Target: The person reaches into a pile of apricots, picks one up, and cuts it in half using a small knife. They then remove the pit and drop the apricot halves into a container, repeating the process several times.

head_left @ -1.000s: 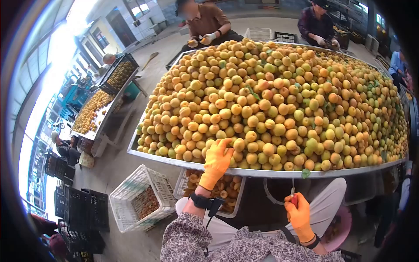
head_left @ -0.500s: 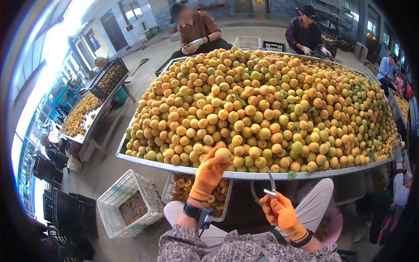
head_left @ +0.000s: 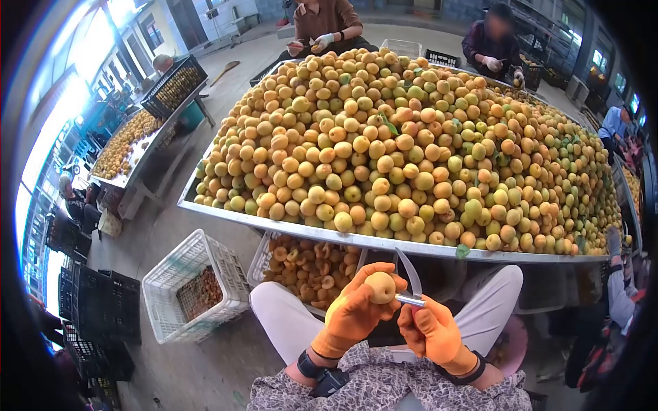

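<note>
In an orange glove, my left hand (head_left: 354, 312) grips a yellow apricot (head_left: 380, 288) between thumb and fingers, above my lap. My right hand (head_left: 436, 332), gloved the same way, is closed around the handle of a curved knife (head_left: 410, 275). The blade points up and away, and its silver collar is right beside the apricot. Beyond both hands rises a large heap of apricots (head_left: 384, 157) on a metal-edged table (head_left: 301, 231). Below the table edge, a white crate (head_left: 259, 264) holds halved apricots (head_left: 301, 264).
A white basket (head_left: 159, 312) with dark pieces inside stands on the floor at left. Black crates (head_left: 99, 308) are stacked farther left. Two people (head_left: 325, 27) sit across the heap with gloved hands. Another table (head_left: 137, 164) bears more apricots.
My left hand has brought an apricot from the heap's front edge down toward my lap. My right hand has moved slightly left, bringing the knife against or close to the fruit. The view has tilted down.
</note>
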